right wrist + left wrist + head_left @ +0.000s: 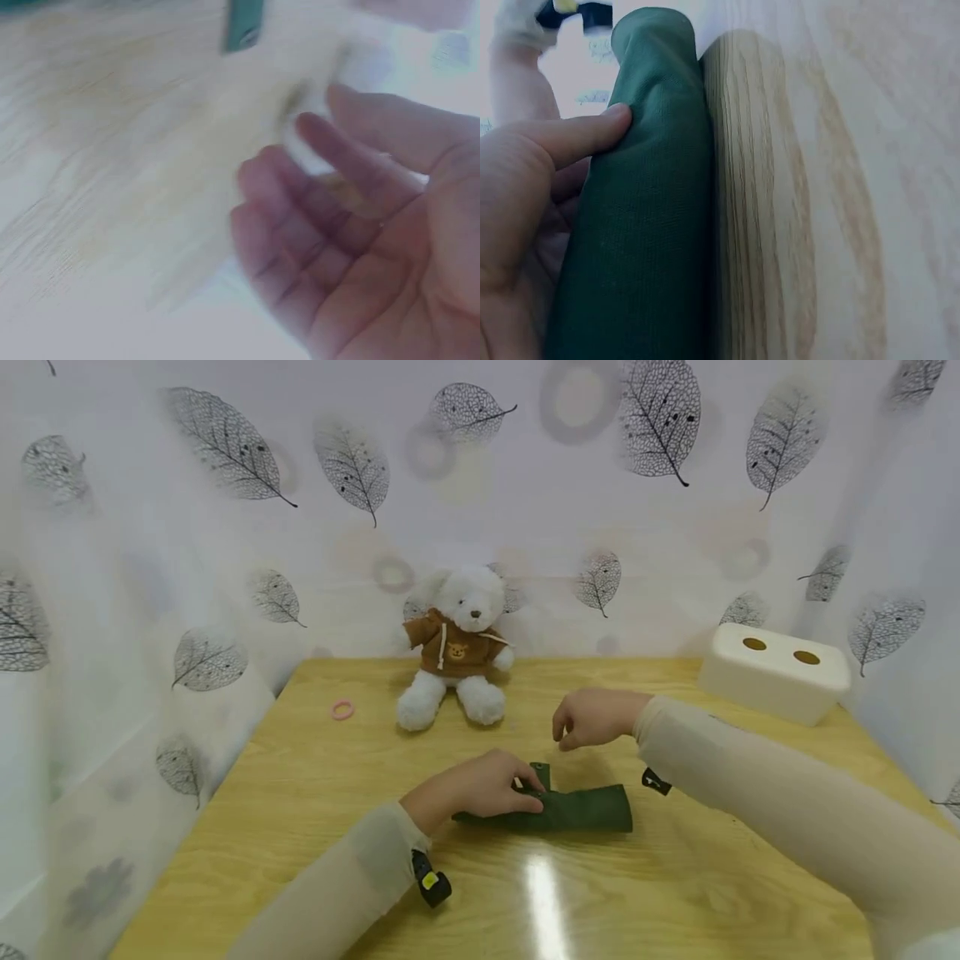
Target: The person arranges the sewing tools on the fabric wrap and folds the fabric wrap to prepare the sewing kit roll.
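A dark green roll [588, 810] of smooth, leather-like material lies across the table, a short strap with a metal snap [247, 34] sticking out from its far side. My left hand [491, 785] holds the roll near its middle. In the left wrist view the thumb presses on top of the green roll [649, 187], and the fingers are partly hidden behind it. Above the table, beyond the roll and to its right, hovers my right hand [598, 717], apart from it. Its fingers [281, 191] are loosely bent with nothing between them.
On the wooden table [315, 835], a white plush bear [457, 647] in a brown hoodie sits at the back. A pink ring [342, 709] lies to its left. At the back right stands a cream box [776, 672] with two round holes. Leaf-patterned curtains [525, 527] enclose the table.
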`<state>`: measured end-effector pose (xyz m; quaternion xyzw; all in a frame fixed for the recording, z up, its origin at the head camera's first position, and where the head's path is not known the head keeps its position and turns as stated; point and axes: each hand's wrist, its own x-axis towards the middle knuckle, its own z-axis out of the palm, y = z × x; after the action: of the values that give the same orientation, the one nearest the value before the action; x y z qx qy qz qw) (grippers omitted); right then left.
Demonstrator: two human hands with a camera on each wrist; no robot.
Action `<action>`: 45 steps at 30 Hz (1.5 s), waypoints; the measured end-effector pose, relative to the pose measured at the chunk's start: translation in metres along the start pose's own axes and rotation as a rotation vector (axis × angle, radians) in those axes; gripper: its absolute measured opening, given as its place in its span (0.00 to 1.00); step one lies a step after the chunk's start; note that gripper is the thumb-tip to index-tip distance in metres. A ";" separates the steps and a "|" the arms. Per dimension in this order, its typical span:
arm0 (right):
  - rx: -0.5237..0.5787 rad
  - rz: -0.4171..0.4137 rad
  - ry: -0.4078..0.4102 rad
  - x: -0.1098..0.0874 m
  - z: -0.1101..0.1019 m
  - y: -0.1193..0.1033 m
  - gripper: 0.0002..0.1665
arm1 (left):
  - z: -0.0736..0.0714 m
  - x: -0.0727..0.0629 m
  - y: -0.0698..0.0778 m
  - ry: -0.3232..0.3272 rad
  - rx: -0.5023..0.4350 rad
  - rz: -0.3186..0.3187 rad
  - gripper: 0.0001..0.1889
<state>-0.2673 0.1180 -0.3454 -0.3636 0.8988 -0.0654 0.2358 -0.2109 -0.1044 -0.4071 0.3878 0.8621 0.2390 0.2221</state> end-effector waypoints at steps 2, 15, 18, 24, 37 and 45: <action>0.009 -0.015 -0.026 0.006 0.007 0.005 0.15 | 0.002 -0.002 0.006 -0.029 0.017 0.026 0.15; 0.148 -0.082 -0.206 0.000 0.036 0.001 0.19 | 0.014 -0.006 0.023 -0.059 0.032 0.103 0.16; 0.165 -0.092 -0.209 0.002 0.039 -0.003 0.20 | 0.016 -0.008 0.026 -0.037 0.082 0.123 0.16; 0.213 -0.085 -0.226 0.008 0.044 -0.011 0.19 | 0.021 -0.014 0.030 0.020 0.154 0.155 0.15; 0.169 -0.056 -0.202 0.001 0.042 -0.021 0.13 | 0.029 -0.022 0.040 0.062 0.243 0.147 0.14; 0.223 0.027 -0.157 -0.007 0.031 -0.028 0.05 | 0.025 -0.021 0.034 0.213 0.203 0.083 0.10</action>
<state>-0.2305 0.1038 -0.3620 -0.3272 0.8695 -0.1330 0.3452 -0.1650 -0.0948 -0.4025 0.4159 0.8837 0.1994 0.0793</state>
